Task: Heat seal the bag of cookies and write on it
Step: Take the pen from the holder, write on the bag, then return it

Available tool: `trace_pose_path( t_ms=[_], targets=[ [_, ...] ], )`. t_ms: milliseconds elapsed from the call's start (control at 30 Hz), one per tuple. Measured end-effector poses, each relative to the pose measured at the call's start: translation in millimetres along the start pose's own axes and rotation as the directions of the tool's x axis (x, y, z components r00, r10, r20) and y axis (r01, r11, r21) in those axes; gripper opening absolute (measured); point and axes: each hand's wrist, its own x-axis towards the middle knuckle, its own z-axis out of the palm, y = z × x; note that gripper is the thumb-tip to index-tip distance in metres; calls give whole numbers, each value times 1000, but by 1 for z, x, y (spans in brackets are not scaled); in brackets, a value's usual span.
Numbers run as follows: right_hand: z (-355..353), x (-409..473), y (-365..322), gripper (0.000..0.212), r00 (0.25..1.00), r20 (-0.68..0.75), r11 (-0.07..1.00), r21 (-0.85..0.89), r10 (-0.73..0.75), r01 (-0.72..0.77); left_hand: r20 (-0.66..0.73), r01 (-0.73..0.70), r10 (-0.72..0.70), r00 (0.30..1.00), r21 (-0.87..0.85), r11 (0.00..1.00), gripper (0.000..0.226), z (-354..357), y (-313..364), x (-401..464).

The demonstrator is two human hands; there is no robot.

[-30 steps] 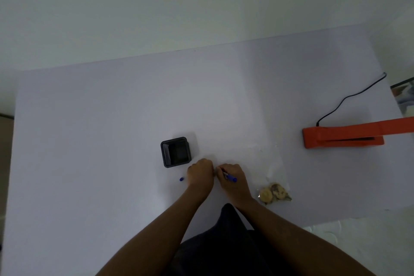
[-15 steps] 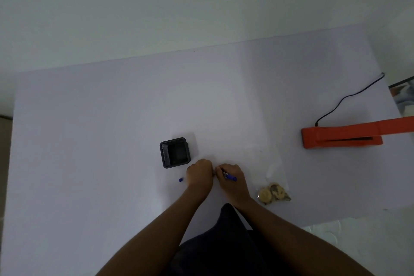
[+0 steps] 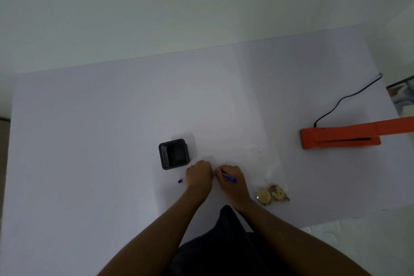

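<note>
A clear plastic bag (image 3: 272, 163) lies flat on the white table (image 3: 112, 141), with cookies (image 3: 272, 194) bunched at its near end. The bag is right of my hands and neither hand touches it. My right hand (image 3: 230, 178) is closed around a blue pen (image 3: 230, 178) whose tip points left toward my left hand. My left hand (image 3: 199, 173) rests on the table as a fist, knuckles almost touching the right hand; anything inside it is hidden. A small blue pen cap (image 3: 180, 181) lies just left of the left hand. The orange heat sealer (image 3: 340, 136) stands at the far right, its lid raised.
A black square holder (image 3: 173, 153) sits just beyond my left hand. The sealer's black cord (image 3: 342, 101) runs to the table's right edge. The near table edge is at my body, and the right edge is behind the sealer.
</note>
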Motion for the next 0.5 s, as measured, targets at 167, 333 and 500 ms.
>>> trace_pose_path(
  t_ms=[167,333,500],
  targets=[
    [-1,0,-1,23,1000,1,1000,-11,-12,12,1,9,-9,1000,-10,1000,17,0,0,0],
    [0,-3,1,23,1000,8,1000,-24,1,-1,-2,24,-24,1000,-18,1000,16,1,0,0],
    [-2,-4,-4,29,1000,-20,999,-29,-23,22,13,27,-27,1000,-22,999,16,-1,1,-1]
  ],
)
